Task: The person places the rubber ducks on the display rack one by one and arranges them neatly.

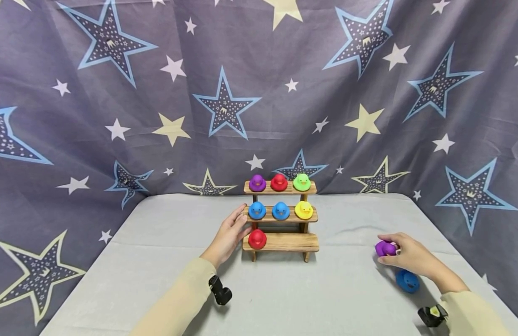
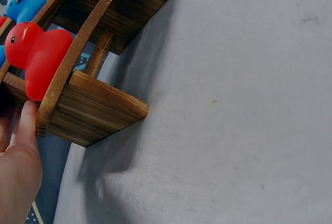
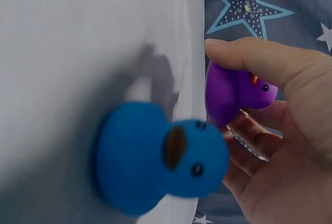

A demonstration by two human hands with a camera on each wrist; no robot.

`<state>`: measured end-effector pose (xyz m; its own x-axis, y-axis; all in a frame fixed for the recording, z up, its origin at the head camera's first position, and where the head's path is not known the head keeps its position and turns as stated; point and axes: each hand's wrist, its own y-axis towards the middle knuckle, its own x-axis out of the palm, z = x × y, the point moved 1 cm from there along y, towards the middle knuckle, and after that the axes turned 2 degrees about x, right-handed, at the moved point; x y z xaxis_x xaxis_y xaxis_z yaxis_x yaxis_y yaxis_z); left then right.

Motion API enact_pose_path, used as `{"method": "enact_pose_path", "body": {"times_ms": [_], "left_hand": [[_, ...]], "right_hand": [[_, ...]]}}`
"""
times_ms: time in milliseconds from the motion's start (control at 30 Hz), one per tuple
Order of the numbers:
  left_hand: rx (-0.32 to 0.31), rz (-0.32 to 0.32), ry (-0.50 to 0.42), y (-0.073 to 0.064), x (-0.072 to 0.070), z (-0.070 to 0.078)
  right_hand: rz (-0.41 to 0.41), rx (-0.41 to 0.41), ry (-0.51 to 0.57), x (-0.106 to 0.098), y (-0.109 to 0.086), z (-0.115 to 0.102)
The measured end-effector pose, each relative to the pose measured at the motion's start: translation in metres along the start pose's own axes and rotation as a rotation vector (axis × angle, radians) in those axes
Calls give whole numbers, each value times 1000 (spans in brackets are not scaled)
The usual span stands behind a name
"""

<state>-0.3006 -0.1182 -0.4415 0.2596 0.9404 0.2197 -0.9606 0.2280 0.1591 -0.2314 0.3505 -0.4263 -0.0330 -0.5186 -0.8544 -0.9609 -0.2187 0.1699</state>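
Note:
My right hand (image 1: pixel 410 255) pinches a purple rubber duck (image 1: pixel 385 248) between thumb and fingers, at the right of the table. In the right wrist view the purple duck (image 3: pixel 228 92) shows its orange beak. A blue rubber duck (image 1: pixel 408 281) sits on the table close under that hand. My left hand (image 1: pixel 229 235) has its fingers extended at the left side of a three-step wooden stand (image 1: pixel 290 241). Its fingertips are right at the lower step, beside a red rubber duck (image 2: pixel 39 58) in the left wrist view.
Purple, red and green ducks (image 1: pixel 302 182) line the stand's top step. Two blue ducks (image 1: pixel 281 211) and a yellow duck (image 1: pixel 304 210) stand on the middle step. The stand rests on a pale cloth-covered table (image 1: pixel 347 298), before a grey star-patterned curtain (image 1: pixel 250 46).

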Motion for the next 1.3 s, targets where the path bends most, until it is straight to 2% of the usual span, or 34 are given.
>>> {"method": "enact_pose_path", "body": {"times_ms": [333,600,933,1300], "left_hand": [[-9,1,0,0,2,1],[-13,-15,23,2,-1,0],[-17,-1,16,1,-2,-1],[-16,-4,3,1,-2,0]], "right_hand": [[27,-77,66,10,7,-28],[73,-231,51,23,18,-53],[-15,-273,96,42,29,-93],[-27,-322,197,66,42,-130]]}}
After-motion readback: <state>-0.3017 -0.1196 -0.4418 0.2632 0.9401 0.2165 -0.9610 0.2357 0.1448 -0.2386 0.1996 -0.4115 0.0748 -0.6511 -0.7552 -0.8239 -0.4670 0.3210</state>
